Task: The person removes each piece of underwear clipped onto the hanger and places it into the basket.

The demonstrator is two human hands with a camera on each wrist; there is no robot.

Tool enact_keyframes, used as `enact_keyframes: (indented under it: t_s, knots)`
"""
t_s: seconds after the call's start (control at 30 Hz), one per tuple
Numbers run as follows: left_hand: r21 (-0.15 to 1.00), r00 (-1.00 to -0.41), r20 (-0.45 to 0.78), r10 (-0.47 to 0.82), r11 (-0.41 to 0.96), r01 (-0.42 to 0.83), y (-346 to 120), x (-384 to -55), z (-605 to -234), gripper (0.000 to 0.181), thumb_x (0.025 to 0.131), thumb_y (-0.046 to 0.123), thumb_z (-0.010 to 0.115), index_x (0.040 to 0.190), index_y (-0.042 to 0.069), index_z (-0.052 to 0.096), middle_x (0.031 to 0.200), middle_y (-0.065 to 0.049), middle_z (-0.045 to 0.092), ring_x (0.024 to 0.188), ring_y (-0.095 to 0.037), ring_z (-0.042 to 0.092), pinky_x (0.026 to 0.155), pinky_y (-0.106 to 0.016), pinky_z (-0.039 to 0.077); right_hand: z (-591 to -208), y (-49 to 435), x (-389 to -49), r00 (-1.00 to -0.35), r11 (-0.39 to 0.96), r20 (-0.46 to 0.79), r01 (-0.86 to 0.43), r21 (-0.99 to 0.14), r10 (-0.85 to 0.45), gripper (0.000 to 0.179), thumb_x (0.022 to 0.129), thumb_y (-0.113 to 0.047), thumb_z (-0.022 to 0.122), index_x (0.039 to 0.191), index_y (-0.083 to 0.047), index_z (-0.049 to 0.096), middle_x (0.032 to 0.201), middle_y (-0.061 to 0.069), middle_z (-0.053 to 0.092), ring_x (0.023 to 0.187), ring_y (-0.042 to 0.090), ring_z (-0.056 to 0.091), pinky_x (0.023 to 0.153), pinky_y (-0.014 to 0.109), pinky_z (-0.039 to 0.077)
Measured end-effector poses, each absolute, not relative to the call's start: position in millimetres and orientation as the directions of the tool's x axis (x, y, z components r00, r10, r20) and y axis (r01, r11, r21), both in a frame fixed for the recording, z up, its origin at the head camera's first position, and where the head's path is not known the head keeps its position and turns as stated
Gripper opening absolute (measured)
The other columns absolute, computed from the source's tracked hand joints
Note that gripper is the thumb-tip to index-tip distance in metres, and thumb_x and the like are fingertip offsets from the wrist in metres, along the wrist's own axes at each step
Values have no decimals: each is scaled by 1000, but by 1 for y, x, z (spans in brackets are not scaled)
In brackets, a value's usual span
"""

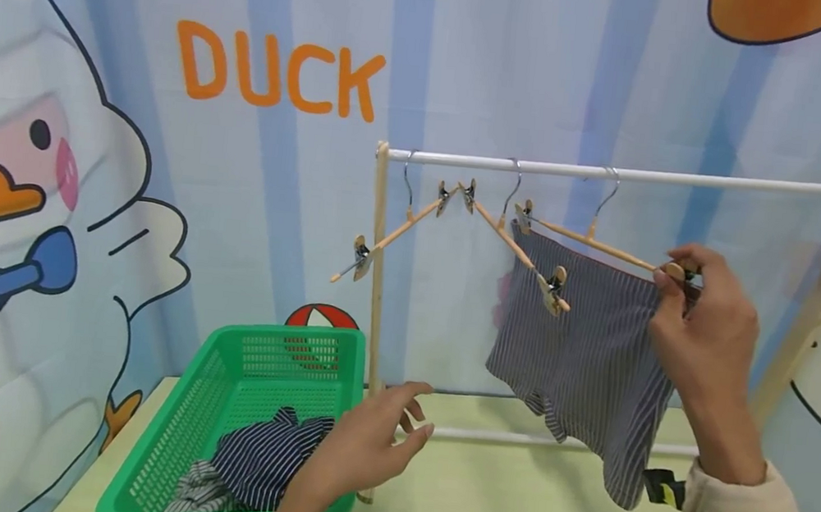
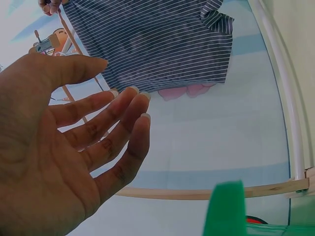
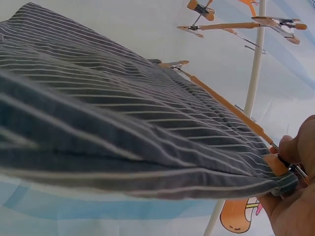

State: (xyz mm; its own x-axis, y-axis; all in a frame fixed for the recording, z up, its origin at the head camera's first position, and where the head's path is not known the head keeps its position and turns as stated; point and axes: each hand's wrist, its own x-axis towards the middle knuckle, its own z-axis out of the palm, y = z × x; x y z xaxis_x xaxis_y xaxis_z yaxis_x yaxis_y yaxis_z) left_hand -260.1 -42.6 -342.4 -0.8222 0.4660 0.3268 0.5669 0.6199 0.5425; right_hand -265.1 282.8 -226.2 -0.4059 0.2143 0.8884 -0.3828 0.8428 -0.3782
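Note:
Grey-blue striped shorts (image 1: 580,346) hang from a wooden clip hanger (image 1: 622,253). At the hanger's right end my right hand (image 1: 710,342) pinches the clip (image 1: 674,271) at the corner of the waistband. In the right wrist view, thumb and fingers close around that clip (image 3: 275,164), and the striped cloth (image 3: 123,123) stretches away from it. The other clip (image 1: 524,216) sits at the waistband's left corner. My left hand (image 1: 370,442) holds nothing; its fingers are loosely bent beside the green basket (image 1: 179,378). In the left wrist view its palm and fingers (image 2: 118,152) show bare.
Two more clip hangers, a left one (image 1: 409,225) and a middle one (image 1: 505,236), hang bare from the white rail (image 1: 759,184). Wooden posts (image 1: 374,310) carry the rail. Inside the basket lie a navy striped garment (image 1: 265,456) and a grey striped one (image 1: 201,487).

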Motion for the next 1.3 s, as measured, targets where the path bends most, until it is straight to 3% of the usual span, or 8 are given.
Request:
enact_keyframes:
  t_s: [0.17,0.37,0.6,0.7,0.83,1.13,1.3]
  knots:
    - [547,-808,326,490,599,584,-43,-262,-342,42,100,30,60,138,16,52,107,3,66,93,-9,66,68,-23,50,-228,280,-265,-393,827,884,-387,-407,252,31,103,-17,53,129,-3,60,114,20,67,98,39,69,73,8,31]
    - [552,-812,312,494,601,578,-44,-263,-341,42,100,30,60,138,17,52,108,3,67,94,-9,66,69,-22,50,-229,277,-267,-380,824,888,-392,-408,259,31,104,-16,51,129,-1,60,116,21,66,97,35,67,72,11,31]
    - [567,-812,301,499,591,573,-43,-262,-342,47,100,32,59,143,17,46,117,1,63,103,-14,65,75,-26,52,-228,273,-268,-357,802,885,-409,-435,299,32,104,-19,50,130,-2,59,120,21,67,104,35,68,74,5,31]
    - [566,-815,314,487,593,573,-43,-261,-343,50,101,33,57,147,17,42,125,1,60,110,-16,64,82,-31,54,-228,271,-267,-320,805,897,-415,-424,307,31,104,-18,50,128,-1,60,118,21,68,103,3,66,74,5,32]
    - [554,-815,333,475,601,576,-43,-260,-345,51,102,33,56,148,18,40,131,1,56,117,-16,61,87,-34,54,-226,269,-267,-282,807,907,-425,-410,312,30,104,-18,50,126,-2,61,116,21,69,93,-30,42,73,4,32]
    - [542,-794,327,512,587,602,-44,-257,-349,52,103,33,54,149,17,38,139,-3,52,126,-19,55,93,-38,53,-236,270,-257,-235,807,916,-436,-398,325,28,102,-15,53,126,-2,62,113,24,68,91,-29,42,72,6,30]
    - [534,-799,312,514,601,595,-45,-256,-347,53,103,32,53,150,16,36,148,-3,47,135,-20,50,104,-43,49,-238,269,-249,-204,839,923,-388,-382,326,29,103,-14,52,127,-1,61,114,25,68,92,-31,38,68,7,27]
